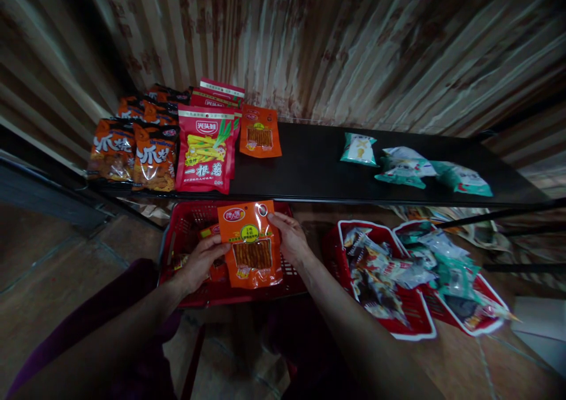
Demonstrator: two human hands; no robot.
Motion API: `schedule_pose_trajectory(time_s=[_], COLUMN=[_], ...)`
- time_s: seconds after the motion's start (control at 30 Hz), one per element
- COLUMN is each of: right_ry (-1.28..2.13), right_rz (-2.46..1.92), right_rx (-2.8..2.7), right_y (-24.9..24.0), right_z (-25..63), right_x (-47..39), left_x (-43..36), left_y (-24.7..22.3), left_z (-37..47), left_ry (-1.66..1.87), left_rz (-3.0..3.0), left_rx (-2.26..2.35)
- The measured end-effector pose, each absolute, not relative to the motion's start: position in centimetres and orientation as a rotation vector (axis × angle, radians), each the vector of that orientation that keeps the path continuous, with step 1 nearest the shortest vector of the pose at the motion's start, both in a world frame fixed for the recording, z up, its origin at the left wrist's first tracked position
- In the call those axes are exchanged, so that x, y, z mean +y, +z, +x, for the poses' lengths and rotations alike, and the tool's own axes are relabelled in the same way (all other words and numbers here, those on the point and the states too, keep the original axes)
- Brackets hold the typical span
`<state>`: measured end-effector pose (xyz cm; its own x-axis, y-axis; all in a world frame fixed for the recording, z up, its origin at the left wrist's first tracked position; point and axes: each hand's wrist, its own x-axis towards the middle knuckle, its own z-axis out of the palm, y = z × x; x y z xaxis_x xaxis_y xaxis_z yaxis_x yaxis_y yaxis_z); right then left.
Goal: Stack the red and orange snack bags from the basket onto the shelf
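An orange snack bag (252, 252) with a clear window showing brown sticks is held upright between both hands, over a red basket (177, 229). My left hand (201, 264) grips its left edge, thumb on the front. At the upper right edge, my right hand (289, 235) pinches the bag. More packets lie in the basket, partly hidden behind my left hand. A matching orange bag (260, 131) stands on the black shelf (305, 164), beside a red snack bag (206, 150) with yellow sticks pictured on it.
Black-and-orange snack bags (154, 158) stand in rows at the shelf's left end. Several teal-and-white bags (404, 167) lie toward its right. Below, two white-rimmed red baskets (413, 336) hold packets on the tiled floor. Patterned curtain (300, 46) hangs behind the shelf.
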<state>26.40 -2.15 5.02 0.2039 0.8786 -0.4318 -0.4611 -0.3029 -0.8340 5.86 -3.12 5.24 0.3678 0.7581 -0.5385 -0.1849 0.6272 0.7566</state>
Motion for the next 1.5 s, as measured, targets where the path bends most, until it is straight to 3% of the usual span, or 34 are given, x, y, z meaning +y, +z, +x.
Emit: schedule_pose_trajectory(time_s=[0.53,1.17,1.5], right_ry=[1.659,1.464,1.709], right_rz=[-1.196,-1.191,-1.150], right_rx=[-0.829,-0.541,-0.775], right_y=[5.6,6.8,7.8], right_z=[26.4,27.3,26.8], right_x=[-3.1,-2.7,-4.8], left_x=[-3.1,-3.6,-2.2], left_y=[4.8,5.3,7.2], left_z=[4.6,5.4,6.1], left_ry=[0.777,0.620,0.918], left_rz=[0.692,0.731,0.815], left_rx=[1.096,0.861,0.920])
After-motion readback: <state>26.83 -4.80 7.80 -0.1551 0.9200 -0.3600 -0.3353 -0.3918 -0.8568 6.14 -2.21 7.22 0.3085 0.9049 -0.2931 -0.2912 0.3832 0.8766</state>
